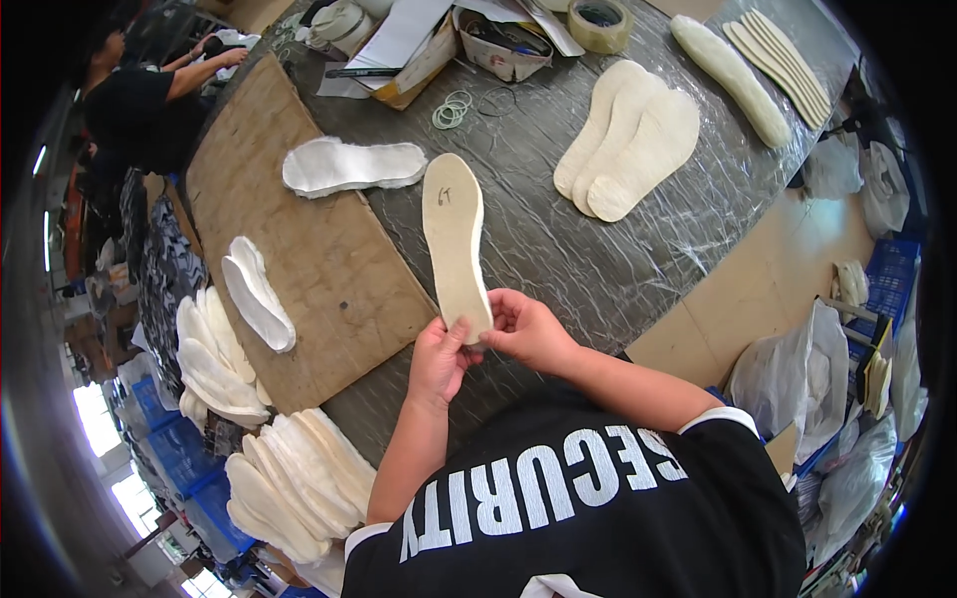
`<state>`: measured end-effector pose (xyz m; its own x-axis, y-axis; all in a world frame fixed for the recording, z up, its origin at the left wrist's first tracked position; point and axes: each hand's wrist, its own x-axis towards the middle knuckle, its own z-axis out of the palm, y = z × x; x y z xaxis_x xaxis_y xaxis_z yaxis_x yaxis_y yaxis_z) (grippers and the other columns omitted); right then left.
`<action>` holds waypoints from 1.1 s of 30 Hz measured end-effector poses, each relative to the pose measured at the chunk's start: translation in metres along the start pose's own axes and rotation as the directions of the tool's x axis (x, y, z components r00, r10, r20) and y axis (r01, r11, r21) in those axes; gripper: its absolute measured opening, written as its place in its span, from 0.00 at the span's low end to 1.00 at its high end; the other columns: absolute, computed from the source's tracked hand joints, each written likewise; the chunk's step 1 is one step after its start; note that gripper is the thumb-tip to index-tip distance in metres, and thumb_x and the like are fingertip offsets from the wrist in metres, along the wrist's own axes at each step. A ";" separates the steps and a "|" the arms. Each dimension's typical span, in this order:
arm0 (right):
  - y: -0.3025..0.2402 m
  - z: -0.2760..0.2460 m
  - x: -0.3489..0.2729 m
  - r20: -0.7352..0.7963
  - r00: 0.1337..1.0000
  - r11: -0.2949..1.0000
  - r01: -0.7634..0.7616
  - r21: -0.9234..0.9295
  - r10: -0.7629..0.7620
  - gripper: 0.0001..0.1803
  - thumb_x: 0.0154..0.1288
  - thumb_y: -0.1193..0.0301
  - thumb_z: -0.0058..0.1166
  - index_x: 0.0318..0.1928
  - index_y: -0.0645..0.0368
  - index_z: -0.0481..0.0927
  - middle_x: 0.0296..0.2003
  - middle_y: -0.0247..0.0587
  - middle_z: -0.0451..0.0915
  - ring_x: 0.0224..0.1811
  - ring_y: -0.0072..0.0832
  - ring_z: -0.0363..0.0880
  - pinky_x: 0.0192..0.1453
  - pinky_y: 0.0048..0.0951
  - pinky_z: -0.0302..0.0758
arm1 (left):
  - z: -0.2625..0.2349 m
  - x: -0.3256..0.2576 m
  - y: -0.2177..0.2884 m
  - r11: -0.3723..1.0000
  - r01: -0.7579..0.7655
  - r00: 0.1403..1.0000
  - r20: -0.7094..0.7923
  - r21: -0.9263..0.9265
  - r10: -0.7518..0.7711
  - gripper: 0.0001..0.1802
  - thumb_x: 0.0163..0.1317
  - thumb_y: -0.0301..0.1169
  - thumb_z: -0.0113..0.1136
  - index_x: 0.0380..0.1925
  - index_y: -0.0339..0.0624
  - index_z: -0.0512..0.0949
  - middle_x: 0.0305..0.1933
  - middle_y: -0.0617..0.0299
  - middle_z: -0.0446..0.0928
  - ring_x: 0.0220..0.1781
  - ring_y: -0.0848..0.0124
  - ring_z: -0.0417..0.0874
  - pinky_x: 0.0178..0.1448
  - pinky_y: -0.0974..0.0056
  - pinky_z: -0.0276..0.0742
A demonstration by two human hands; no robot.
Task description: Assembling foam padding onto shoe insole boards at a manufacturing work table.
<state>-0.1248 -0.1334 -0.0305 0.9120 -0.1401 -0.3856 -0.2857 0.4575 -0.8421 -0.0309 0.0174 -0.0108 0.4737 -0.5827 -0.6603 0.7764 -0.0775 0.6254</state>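
Observation:
Both of my hands hold the near end of a cream insole (pixel 454 234), its far end pointing away over the table. Handwriting marks its upper face, and white fluff shows along its right edge. My left hand (pixel 441 357) pinches it with the thumb on top. My right hand (pixel 526 329) grips the same end from the right, some fingers hidden beneath. Just beyond lies a white fleecy insole (pixel 354 166), partly on a brown board (pixel 299 249). Nearer on that board rest white fluffy insoles (pixel 259 294), one overlapping another.
Fanned cream insoles (pixel 633 140) lie at the far right, beside a fluffy roll-shaped insole (pixel 731 80) and a stack (pixel 778 65). Fleecy piles (pixel 299 478) stand at left. Tape (pixel 600 25), rubber bands (pixel 452 110) and a box of tools (pixel 503 45) sit far back. Another person (pixel 140 110) works far left.

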 end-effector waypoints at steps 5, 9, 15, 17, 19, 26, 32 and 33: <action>0.005 -0.005 -0.003 0.122 0.992 0.981 0.004 0.193 -0.028 0.28 0.56 0.78 0.64 0.57 0.65 0.69 0.40 0.36 0.79 0.36 0.19 0.77 0.41 0.22 0.77 | -0.006 0.000 -0.002 0.986 0.052 0.993 0.117 -0.160 -0.033 0.21 0.64 0.35 0.61 0.54 0.38 0.72 0.47 0.59 0.79 0.46 0.67 0.80 0.42 0.66 0.77; -0.001 -0.012 -0.005 0.124 0.984 0.822 -0.174 0.542 0.126 0.14 0.71 0.69 0.50 0.52 0.62 0.71 0.36 0.36 0.76 0.33 0.22 0.76 0.43 0.26 0.77 | -0.014 0.002 -0.006 0.977 0.101 0.970 0.235 -0.187 -0.055 0.22 0.64 0.36 0.62 0.54 0.37 0.72 0.47 0.57 0.78 0.46 0.66 0.79 0.41 0.66 0.75; 0.003 -0.018 0.007 0.174 0.963 0.898 -0.258 0.356 0.208 0.13 0.69 0.63 0.52 0.41 0.61 0.76 0.26 0.34 0.75 0.27 0.24 0.74 0.34 0.27 0.75 | -0.016 0.000 -0.015 0.941 0.157 0.942 0.332 -0.301 -0.051 0.22 0.64 0.37 0.62 0.54 0.38 0.71 0.41 0.59 0.76 0.39 0.68 0.76 0.37 0.67 0.71; -0.001 -0.009 0.009 0.112 0.981 0.963 -0.177 0.205 0.156 0.13 0.68 0.63 0.53 0.36 0.62 0.76 0.25 0.34 0.76 0.26 0.24 0.74 0.32 0.28 0.74 | -0.006 -0.003 -0.015 0.973 0.132 0.969 0.229 -0.188 -0.087 0.23 0.64 0.37 0.62 0.54 0.39 0.71 0.40 0.60 0.76 0.37 0.70 0.76 0.36 0.67 0.71; -0.007 -0.002 0.009 0.031 0.998 0.996 -0.052 -0.077 0.054 0.14 0.64 0.65 0.55 0.28 0.65 0.77 0.24 0.38 0.79 0.25 0.25 0.75 0.31 0.30 0.72 | -0.015 -0.003 -0.022 0.969 0.137 0.964 0.252 -0.206 -0.083 0.23 0.64 0.37 0.62 0.54 0.39 0.70 0.40 0.60 0.76 0.37 0.70 0.76 0.36 0.67 0.72; -0.037 -0.018 -0.010 0.109 0.919 0.538 0.315 -0.782 -0.380 0.18 0.53 0.60 0.67 0.31 0.59 0.76 0.24 0.40 0.75 0.27 0.35 0.75 0.32 0.37 0.72 | -0.030 -0.018 -0.023 0.986 0.128 0.958 0.269 -0.108 -0.095 0.20 0.62 0.30 0.64 0.52 0.35 0.73 0.46 0.59 0.79 0.43 0.70 0.80 0.45 0.65 0.76; -0.030 -0.022 0.026 0.264 0.799 0.088 0.365 -0.927 -0.540 0.38 0.53 0.47 0.61 0.61 0.50 0.69 0.68 0.47 0.59 0.73 0.46 0.50 0.72 0.54 0.48 | -0.032 -0.029 -0.039 0.989 0.137 0.982 -0.135 0.052 -0.129 0.15 0.62 0.22 0.61 0.48 0.31 0.75 0.44 0.54 0.82 0.42 0.69 0.84 0.45 0.66 0.80; -0.029 -0.017 0.038 0.347 0.792 -0.055 0.371 -0.927 -0.503 0.44 0.56 0.42 0.57 0.69 0.47 0.64 0.73 0.48 0.51 0.78 0.45 0.41 0.75 0.58 0.39 | -0.037 -0.030 -0.043 0.988 0.120 0.981 -0.167 0.099 -0.102 0.13 0.61 0.22 0.61 0.46 0.31 0.75 0.41 0.55 0.82 0.38 0.70 0.84 0.43 0.67 0.79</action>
<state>-0.0869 -0.1668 -0.0265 0.9678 -0.0361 0.2490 0.0816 -0.8912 -0.4462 -0.0628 0.0681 -0.0336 0.4543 -0.4286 -0.7810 0.7826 -0.2269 0.5798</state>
